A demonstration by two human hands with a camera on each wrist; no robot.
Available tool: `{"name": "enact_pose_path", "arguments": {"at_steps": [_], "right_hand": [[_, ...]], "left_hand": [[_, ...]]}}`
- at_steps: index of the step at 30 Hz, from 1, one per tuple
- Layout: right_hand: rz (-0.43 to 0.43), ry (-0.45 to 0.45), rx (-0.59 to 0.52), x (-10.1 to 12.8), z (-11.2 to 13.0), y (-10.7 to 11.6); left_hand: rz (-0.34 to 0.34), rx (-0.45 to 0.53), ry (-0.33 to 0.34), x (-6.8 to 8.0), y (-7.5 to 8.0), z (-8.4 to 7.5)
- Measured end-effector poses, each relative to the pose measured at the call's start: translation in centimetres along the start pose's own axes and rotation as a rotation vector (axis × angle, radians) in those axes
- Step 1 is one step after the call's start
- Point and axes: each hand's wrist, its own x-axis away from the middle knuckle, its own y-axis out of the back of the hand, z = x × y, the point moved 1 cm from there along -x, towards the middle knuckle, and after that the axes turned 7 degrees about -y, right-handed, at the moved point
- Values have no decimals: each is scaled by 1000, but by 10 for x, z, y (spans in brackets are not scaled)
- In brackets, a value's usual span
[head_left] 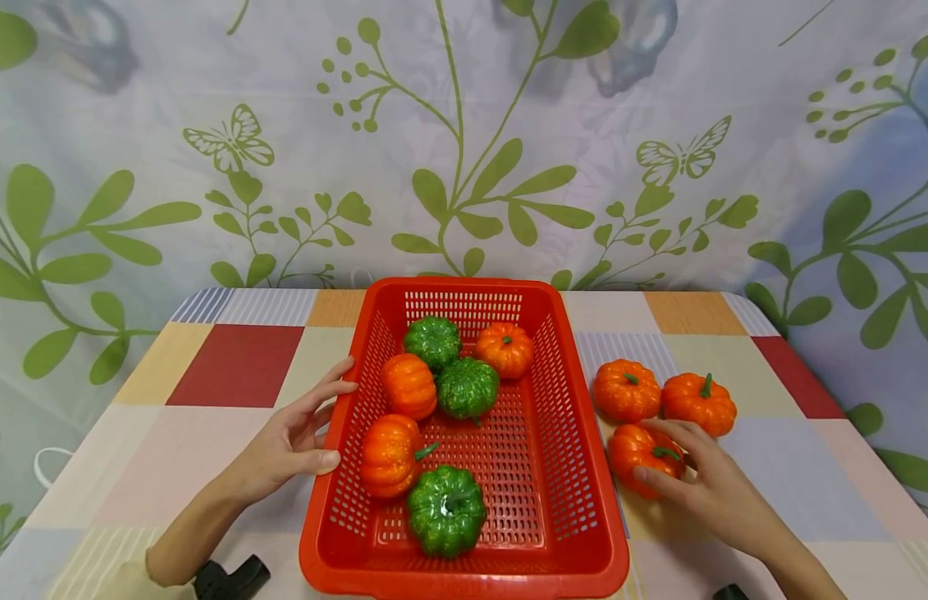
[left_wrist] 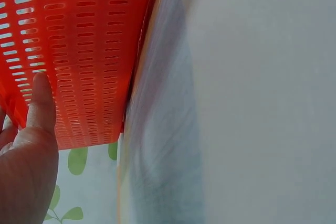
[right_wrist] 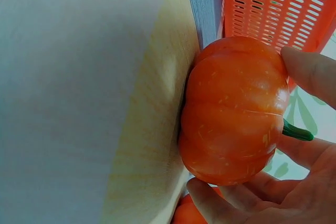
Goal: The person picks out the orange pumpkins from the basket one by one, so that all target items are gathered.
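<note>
A red plastic basket (head_left: 584, 467) with slotted walls holds several small orange and green toy pumpkins. My left hand (head_left: 287, 446) rests against the basket's left rim, fingers and thumb spread along it. In the left wrist view, one straight finger (left_wrist: 42, 103) lies on the outer slotted wall. Right of the basket, my right hand (head_left: 707, 483) grips an orange pumpkin (right_wrist: 236, 111) with a green stem. The thumb and fingers lie on opposite sides of it, and it sits low at the tabletop.
Two more orange pumpkins, a nearer-to-basket one (head_left: 626, 390) and one farther right (head_left: 696, 402), sit behind the right hand. A patchwork-patterned cloth (head_left: 234, 367) covers the table. Behind it hangs a leaf-print curtain (head_left: 464, 125).
</note>
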Motion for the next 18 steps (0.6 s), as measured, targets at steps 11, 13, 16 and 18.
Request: {"name": "enact_pose_path", "arguments": {"at_steps": [11,13,16,18], "right_hand": [[5,17,-67,2,2,-1],[-5,22,-68,3,4,0],[-40,39,-53,5,9,3],[-67,57,-51,5,13,5]], "left_hand": [[4,2,-6,0,0,0],[3,5,-5,0,0,0],[0,5,-4,0,0,0],[-1,5,-3,0,0,0]]}}
